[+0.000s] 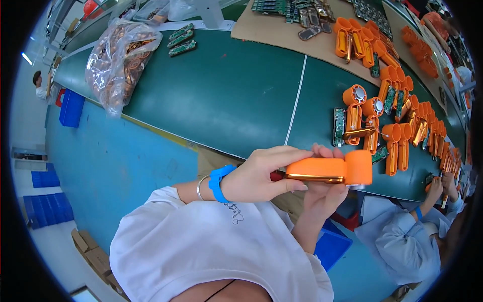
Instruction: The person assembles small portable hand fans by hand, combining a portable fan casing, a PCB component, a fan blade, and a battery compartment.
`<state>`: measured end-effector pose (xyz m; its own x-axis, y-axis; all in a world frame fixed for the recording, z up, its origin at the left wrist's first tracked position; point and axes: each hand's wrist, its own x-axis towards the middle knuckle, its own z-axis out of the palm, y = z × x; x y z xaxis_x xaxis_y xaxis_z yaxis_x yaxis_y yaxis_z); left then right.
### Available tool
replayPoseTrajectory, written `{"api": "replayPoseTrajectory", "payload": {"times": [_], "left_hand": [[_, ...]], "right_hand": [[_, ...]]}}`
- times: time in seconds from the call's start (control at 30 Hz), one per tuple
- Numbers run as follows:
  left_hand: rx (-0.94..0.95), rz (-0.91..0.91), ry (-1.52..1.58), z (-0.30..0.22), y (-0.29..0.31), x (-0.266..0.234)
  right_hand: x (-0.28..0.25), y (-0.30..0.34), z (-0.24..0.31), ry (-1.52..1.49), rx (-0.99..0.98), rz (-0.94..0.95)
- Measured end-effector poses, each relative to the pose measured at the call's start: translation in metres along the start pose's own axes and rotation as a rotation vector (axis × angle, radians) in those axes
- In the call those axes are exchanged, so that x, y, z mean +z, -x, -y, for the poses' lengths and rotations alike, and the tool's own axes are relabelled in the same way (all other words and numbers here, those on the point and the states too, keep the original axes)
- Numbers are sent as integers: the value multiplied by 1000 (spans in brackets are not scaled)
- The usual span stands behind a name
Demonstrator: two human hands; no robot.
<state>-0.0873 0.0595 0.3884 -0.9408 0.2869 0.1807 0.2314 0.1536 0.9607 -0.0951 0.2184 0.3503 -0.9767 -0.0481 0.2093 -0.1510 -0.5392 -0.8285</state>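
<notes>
Both my hands hold an orange handheld fan body point(319, 166) above the near edge of the bench. Its rounded handle points left and carries a shiny copper-coloured strip along the lower side; the round head is at the right. My left hand point(259, 173), with a blue wristband, grips the handle end between thumb and fingers. From below and behind, my right hand point(324, 196) closes round the body near the head, some of its fingertips showing above the handle. Just beyond lie two orange fan housings with silver round motors point(358, 94) and a green circuit board point(339, 127).
Many orange fan housings point(392, 158) crowd the right side of the green bench point(236, 95). A clear bag of coppery round parts point(121, 65) and several circuit boards point(182, 48) lie at far left. Cardboard point(271, 25) holds more boards. A co-worker point(412, 241) sits at right.
</notes>
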Motion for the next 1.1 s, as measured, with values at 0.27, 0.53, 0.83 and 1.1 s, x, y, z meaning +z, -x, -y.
{"api": "replayPoseTrajectory", "payload": {"times": [0.27,0.53,0.83,1.1], "left_hand": [[180,-159,-171,4,3,14],[172,-91,-306,13,2,13],[-24,-474,-582,24,-4,-20],[-248,-671,-804,75,-1,-77]], "right_hand": [[-3,2,-10,-249,-48,48],[6,-7,8,4,74,-96],[26,-35,13,1204,-217,-32],[-29,-58,31,1699,-363,-270]]}}
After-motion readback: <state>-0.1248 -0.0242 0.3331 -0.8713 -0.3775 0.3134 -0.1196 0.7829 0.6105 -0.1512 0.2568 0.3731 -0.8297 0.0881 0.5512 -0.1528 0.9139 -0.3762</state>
